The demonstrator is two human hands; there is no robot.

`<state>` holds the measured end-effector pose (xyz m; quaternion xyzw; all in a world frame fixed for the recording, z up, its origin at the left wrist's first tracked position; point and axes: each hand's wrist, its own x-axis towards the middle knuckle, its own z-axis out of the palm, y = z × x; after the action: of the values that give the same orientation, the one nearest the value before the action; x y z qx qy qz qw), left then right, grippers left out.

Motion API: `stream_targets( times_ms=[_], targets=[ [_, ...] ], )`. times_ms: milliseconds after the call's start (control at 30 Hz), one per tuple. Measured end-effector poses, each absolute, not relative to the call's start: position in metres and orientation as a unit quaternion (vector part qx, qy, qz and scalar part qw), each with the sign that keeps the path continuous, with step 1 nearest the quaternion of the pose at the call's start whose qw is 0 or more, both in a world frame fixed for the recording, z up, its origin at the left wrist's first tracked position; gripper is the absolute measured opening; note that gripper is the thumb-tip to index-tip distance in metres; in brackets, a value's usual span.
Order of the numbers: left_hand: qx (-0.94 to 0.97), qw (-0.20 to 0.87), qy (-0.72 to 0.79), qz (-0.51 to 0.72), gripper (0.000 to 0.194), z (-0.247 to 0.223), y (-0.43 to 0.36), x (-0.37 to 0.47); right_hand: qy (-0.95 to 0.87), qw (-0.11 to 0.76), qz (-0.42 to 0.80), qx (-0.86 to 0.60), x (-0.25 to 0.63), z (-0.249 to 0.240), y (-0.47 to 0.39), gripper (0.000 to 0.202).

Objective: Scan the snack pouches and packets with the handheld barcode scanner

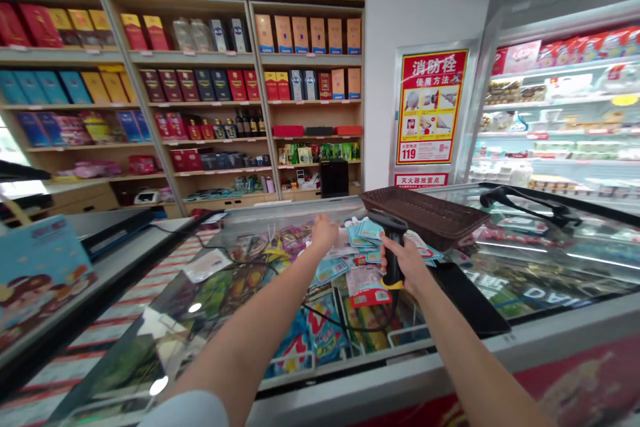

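Observation:
In my right hand [407, 263] is a black and yellow handheld barcode scanner [395, 250], gripped by its handle with the head pointing forward and left. Its black cable [367, 329] loops over the glass top of a chest freezer [350, 373]. My left hand [325, 233] reaches forward over the glass, beside several light-blue packets [367, 232]. Its fingers are blurred and partly turned away, so I cannot tell whether they hold anything. A red and white packet [369, 285] lies left of the scanner. Another light-blue packet [331, 271] rests below my left hand.
A brown woven basket [425, 210] sits at the freezer's back edge. Right of my hand lies a flat black object [470, 297]. A clear plastic bag [206, 265] is on the left. Boxed goods fill the wall shelves [210, 127]; a lit refrigerated display [560, 113] stands right.

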<state>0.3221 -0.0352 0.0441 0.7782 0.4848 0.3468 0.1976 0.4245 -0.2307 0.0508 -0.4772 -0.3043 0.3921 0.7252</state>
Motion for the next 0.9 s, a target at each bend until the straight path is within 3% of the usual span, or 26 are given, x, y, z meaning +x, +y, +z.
stream_targets(
  times_ms=[267,467,700,900],
  targets=[
    [0.67,0.101,0.657,0.331,0.049,0.032,0.016,0.137,-0.357,0.687,0.425,-0.469,0.37,0.043,-0.188,0.038],
    [0.58,0.05,0.776,0.242,0.079,0.016,0.026,0.025,-0.399,0.637,0.468,-0.465,0.301,0.045,-0.15,0.036],
    [0.597,0.067,0.781,0.172,0.091,0.003,0.032,-0.001,-0.431,0.585,0.527,-0.441,0.241,0.038,-0.112,0.038],
    [0.609,0.136,0.741,0.249,0.069,0.001,0.045,0.007,-0.43,0.555,0.54,-0.465,0.229,0.016,-0.107,0.036]
  ],
)
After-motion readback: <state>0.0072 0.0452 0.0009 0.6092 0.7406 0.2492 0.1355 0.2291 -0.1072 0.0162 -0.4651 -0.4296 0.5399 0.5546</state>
